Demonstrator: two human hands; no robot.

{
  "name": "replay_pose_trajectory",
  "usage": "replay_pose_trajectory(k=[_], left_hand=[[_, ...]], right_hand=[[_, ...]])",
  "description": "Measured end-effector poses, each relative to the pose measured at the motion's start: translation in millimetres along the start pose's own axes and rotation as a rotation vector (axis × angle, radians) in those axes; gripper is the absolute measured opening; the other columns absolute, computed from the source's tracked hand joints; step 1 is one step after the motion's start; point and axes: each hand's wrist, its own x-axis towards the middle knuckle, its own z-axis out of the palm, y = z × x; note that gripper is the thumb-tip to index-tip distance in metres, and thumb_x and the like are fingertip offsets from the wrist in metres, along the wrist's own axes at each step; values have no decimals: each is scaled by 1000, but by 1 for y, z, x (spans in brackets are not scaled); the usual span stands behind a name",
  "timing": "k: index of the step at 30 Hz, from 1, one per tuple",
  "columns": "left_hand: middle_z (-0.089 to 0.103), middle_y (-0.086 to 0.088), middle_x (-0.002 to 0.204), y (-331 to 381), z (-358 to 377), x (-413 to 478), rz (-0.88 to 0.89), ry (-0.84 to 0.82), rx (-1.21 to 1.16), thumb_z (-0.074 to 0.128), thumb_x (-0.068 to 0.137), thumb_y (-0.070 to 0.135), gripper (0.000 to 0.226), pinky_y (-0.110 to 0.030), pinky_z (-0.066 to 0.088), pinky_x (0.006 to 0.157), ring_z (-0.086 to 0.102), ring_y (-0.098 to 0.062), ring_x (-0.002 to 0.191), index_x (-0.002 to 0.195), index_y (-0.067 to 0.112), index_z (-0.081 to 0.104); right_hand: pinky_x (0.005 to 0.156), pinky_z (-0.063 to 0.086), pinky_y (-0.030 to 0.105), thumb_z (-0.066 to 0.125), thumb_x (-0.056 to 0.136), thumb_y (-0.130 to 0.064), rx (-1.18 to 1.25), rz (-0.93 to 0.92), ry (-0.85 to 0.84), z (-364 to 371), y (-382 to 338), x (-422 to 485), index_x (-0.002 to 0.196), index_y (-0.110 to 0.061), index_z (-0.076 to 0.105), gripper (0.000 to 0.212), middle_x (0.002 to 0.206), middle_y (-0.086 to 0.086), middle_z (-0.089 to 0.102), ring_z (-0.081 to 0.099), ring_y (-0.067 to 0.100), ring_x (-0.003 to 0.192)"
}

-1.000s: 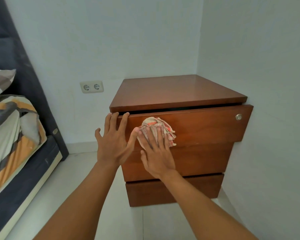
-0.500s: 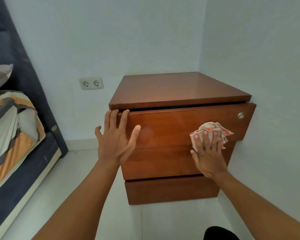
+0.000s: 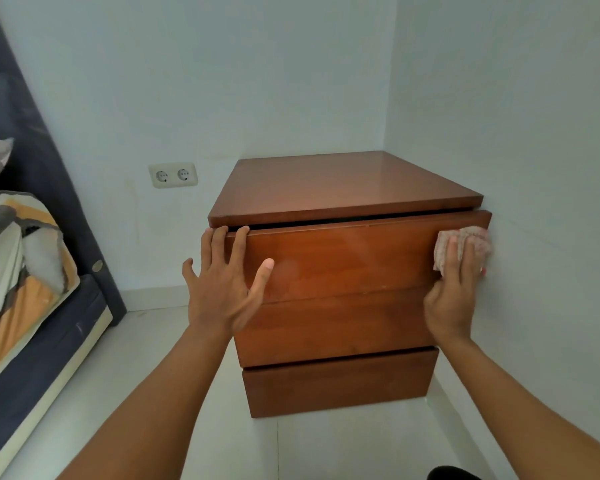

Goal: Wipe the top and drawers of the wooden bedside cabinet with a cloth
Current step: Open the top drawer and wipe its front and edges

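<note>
While left hand rests spread on the glossy drawer, flat right hand presses crumpled cloth.

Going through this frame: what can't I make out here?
Head view, the only one:
Top drawer interior: only a dark slit shows beneath the cabinet top.
Cloth: blurred, partly under the right hand; pattern unclear.
Dark object: cut off by the bottom edge.
</note>
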Motion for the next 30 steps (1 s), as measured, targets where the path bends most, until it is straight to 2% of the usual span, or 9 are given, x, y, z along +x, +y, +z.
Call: replay_pose_trajectory(k=[2,3,6,12,17,22,24,27,30], left_hand=[[20,-3,162,-1,1,0,3,5,-4,23,93,74,74,-69,20,114,11,-26,153,154,32,24],[20,-3,162,-1,2,0,5,6,-8,24,93,73,73,-69,20,114,10,-26,153,154,32,24],[20,-3,162,-1,3,1,4,9,-18,24,93,73,73,-68,21,114,10,-26,153,154,32,25],[20,-3,163,-4,3,3,9,-3,-19,23,93,73,73,-69,19,114,10,-25,154,154,33,24],[19,-3,164,-3,0,4,6,-33,-6,21,93,74,74,-69,16,115,8,-25,154,155,33,22],[15,-3,165,-4,-1,3,12,-45,16,18,93,75,75,-69,14,115,5,-25,155,155,35,18],[15,-3,165,-5,-1,4,13,-50,25,18,93,75,75,-69,14,115,4,-25,155,156,35,17],[14,-3,165,-4,-1,5,6,-62,26,16,92,77,77,-71,13,115,4,-26,155,156,35,17],[13,-3,166,-4,-5,6,7,-98,43,15,91,78,78,-72,9,115,1,-25,155,157,36,16]], right_hand=[[130,6,38,40,89,14,-28,-95,39,-6,-18,16,162,-14,22,81,171,10,12,-1,32,159],[130,6,38,40,89,11,-62,-144,14,-9,-23,26,162,-16,22,80,171,9,13,-3,31,159],[127,14,54,41,86,1,-185,-213,-63,-16,-19,54,158,-16,28,75,167,9,23,6,36,158],[123,27,55,45,87,6,-198,-106,-120,-32,0,73,153,-11,32,69,163,12,29,13,38,155],[125,18,50,45,92,2,-166,-2,-125,-31,-21,82,149,-7,39,58,162,15,33,16,39,154],[121,25,53,40,94,5,-215,-38,-211,-40,-9,80,156,-12,32,65,167,9,25,9,34,157],[122,27,53,41,94,3,-221,-8,-232,-44,-12,91,152,-12,41,59,163,10,33,17,33,155],[105,47,50,42,89,2,-154,9,-120,-55,-45,92,118,-17,69,44,132,8,60,50,32,129],[74,52,38,52,88,-6,-169,-115,-68,-64,-83,61,102,-15,70,24,104,7,68,61,31,95]])
